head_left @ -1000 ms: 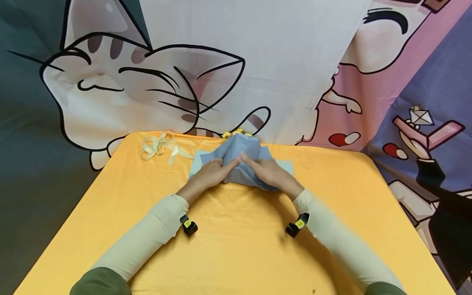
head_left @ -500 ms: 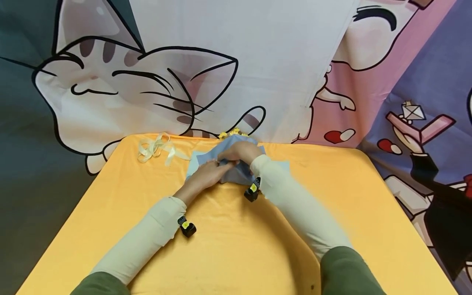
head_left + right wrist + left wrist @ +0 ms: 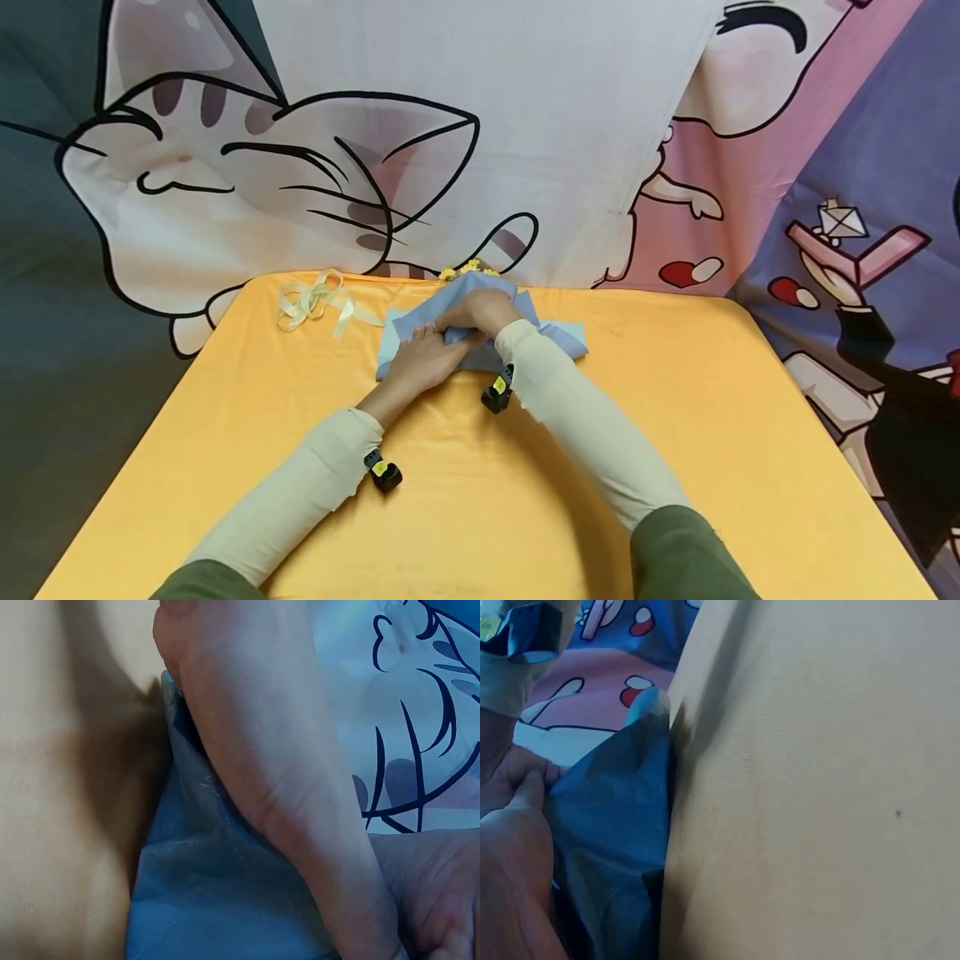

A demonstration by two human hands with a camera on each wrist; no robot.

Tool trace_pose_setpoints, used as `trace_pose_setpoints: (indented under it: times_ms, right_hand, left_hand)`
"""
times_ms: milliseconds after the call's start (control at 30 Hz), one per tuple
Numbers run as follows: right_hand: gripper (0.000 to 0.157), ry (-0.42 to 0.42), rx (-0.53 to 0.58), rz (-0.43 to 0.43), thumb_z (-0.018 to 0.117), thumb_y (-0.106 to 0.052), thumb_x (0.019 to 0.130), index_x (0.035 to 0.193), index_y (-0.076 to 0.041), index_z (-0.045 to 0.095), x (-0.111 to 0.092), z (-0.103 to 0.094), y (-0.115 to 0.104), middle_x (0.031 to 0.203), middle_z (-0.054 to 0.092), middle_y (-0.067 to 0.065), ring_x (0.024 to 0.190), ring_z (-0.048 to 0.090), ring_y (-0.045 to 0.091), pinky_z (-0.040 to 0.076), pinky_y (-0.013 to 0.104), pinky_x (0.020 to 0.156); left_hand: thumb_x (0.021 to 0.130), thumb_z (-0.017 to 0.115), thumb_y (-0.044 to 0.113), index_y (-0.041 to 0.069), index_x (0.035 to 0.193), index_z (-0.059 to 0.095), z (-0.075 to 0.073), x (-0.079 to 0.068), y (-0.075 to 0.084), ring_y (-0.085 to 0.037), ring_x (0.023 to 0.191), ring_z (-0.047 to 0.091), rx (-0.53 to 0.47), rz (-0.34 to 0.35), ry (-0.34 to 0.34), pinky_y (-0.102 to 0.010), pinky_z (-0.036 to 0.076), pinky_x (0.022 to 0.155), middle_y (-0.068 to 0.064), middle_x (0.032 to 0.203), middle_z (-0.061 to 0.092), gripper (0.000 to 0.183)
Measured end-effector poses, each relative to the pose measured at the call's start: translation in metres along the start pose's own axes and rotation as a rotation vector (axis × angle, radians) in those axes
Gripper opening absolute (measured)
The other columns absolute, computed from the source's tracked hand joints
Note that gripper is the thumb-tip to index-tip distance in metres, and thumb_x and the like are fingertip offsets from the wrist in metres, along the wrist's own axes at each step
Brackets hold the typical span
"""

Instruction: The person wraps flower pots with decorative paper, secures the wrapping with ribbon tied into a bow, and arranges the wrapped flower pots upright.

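The right hand [image 3: 482, 310] has been brought inward from the 3 o'clock side of the blue paper [image 3: 452, 294] to its middle, so that the thumb of the left hand [image 3: 426, 360] is now crossed by it; the left hand has barely been moved. At 3 o'clock, a darker flap is now shown against the paler corner. By this, the paper appears to be gathered at one place rather than held from both sides. It seems gripped between the left thumb and fingers, and pinched by the bent right hand, though the right fingertips are hidden and this cannot be told for certain. The paper is set towards 12 o'clock on the tabletop [image 3: 480, 517], with yellow flowers [image 3: 471, 267] seen just past its 12 o'clock edge. The ribbon [image 3: 309, 305] is left loose between 9 and 10 o'clock from the paper. Counted: two hands, two wrist cameras [image 3: 386, 477], one tangle of ribbon, one paper bundle (its sheets cannot be counted), and several flowers, too small for an exact count.
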State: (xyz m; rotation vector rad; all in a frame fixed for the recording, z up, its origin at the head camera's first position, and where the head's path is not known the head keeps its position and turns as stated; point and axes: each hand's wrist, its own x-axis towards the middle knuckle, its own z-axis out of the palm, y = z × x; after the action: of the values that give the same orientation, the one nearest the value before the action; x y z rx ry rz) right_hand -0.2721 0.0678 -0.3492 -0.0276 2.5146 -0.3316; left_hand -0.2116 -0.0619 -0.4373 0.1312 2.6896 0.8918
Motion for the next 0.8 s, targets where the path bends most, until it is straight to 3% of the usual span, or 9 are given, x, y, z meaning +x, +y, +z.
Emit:
trace_pose_setpoints:
  times_ms: [100,167,200,300,400,467,600,700,800]
  right_hand:
    - [0.104,0.051,0.056,-0.009,0.070,-0.068,0.103,0.164,0.013,0.047,-0.001,0.005,0.002,0.170,0.053,0.026,0.147,0.063,0.036,0.039,0.049,0.137]
    - [0.101,0.081,0.055,-0.016,0.071,-0.069,0.102,0.160,0.012,0.053,-0.002,0.008,0.003,0.168,0.056,0.026,0.146,0.064,0.037,0.036,0.051,0.139]
    - [0.102,0.088,0.063,-0.014,0.071,-0.069,0.102,0.161,0.012,0.052,-0.002,0.009,0.004,0.175,0.047,0.027,0.157,0.054,0.039,0.036,0.052,0.139]
    - [0.107,0.113,0.062,-0.008,0.071,-0.068,0.102,0.164,0.015,0.045,-0.003,0.012,0.005,0.180,0.035,0.030,0.162,0.048,0.041,0.043,0.051,0.135]
    - [0.109,0.138,0.066,-0.007,0.071,-0.067,0.102,0.163,0.018,0.042,-0.003,0.016,0.006,0.179,0.035,0.033,0.157,0.054,0.042,0.052,0.048,0.127]
    - [0.110,0.147,0.076,-0.007,0.072,-0.067,0.101,0.164,0.019,0.041,-0.002,0.018,0.006,0.179,0.035,0.033,0.155,0.056,0.041,0.054,0.047,0.125]
    - [0.112,0.163,0.102,0.007,0.072,-0.066,0.101,0.165,0.019,0.038,0.001,0.020,0.008,0.180,0.033,0.034,0.156,0.056,0.041,0.055,0.047,0.124]
    - [0.110,0.190,0.089,0.032,0.073,-0.069,0.097,0.163,0.015,0.046,0.012,0.024,0.009,0.178,0.036,0.034,0.151,0.059,0.042,0.059,0.047,0.119]
    - [0.110,0.188,0.097,0.045,0.073,-0.069,0.097,0.163,0.015,0.046,0.013,0.025,0.008,0.178,0.035,0.035,0.149,0.059,0.042,0.060,0.048,0.117]
  left_hand:
    - [0.089,0.052,0.102,0.008,0.181,0.020,-0.004,-0.003,-0.002,-0.042,0.178,0.007,-0.050,0.005,-0.007,-0.065,0.009,0.144,-0.021,0.189,0.014,0.135]
    - [0.086,0.071,0.093,0.006,0.180,0.022,-0.013,-0.005,-0.007,-0.044,0.176,0.018,-0.082,0.030,-0.040,-0.065,0.019,0.142,-0.023,0.187,0.022,0.137]
    - [0.087,0.081,0.082,0.005,0.179,0.025,-0.020,-0.010,-0.008,-0.045,0.173,0.027,-0.100,0.045,-0.054,-0.065,0.025,0.140,-0.024,0.185,0.029,0.133]
    - [0.084,0.093,0.070,0.002,0.173,0.040,-0.042,-0.011,-0.023,-0.046,0.160,0.050,-0.122,0.067,-0.024,-0.063,0.044,0.131,-0.026,0.174,0.049,0.124]
    - [0.097,0.083,0.066,-0.003,0.150,0.064,-0.060,-0.013,-0.040,-0.039,0.123,0.073,-0.088,-0.001,0.108,-0.052,0.062,0.104,-0.025,0.141,0.074,0.089]
    - [0.107,0.068,0.067,-0.005,0.122,0.072,-0.070,-0.014,-0.050,-0.031,0.091,0.074,-0.048,-0.080,0.138,-0.043,0.062,0.080,-0.020,0.108,0.078,0.074]
    - [0.114,0.056,0.061,0.002,0.094,0.059,-0.078,-0.014,-0.059,-0.016,0.057,0.062,-0.115,-0.226,-0.004,-0.031,0.057,0.058,-0.008,0.072,0.061,0.063]
    - [0.112,0.065,0.056,0.007,0.093,0.053,-0.077,-0.012,-0.062,-0.013,0.053,0.063,-0.267,-0.277,-0.074,-0.029,0.063,0.059,-0.005,0.071,0.056,0.054]
    - [0.109,0.074,0.051,0.010,0.088,0.050,-0.076,-0.010,-0.065,-0.012,0.050,0.061,-0.371,-0.298,-0.079,-0.028,0.064,0.059,0.000,0.066,0.049,0.052]
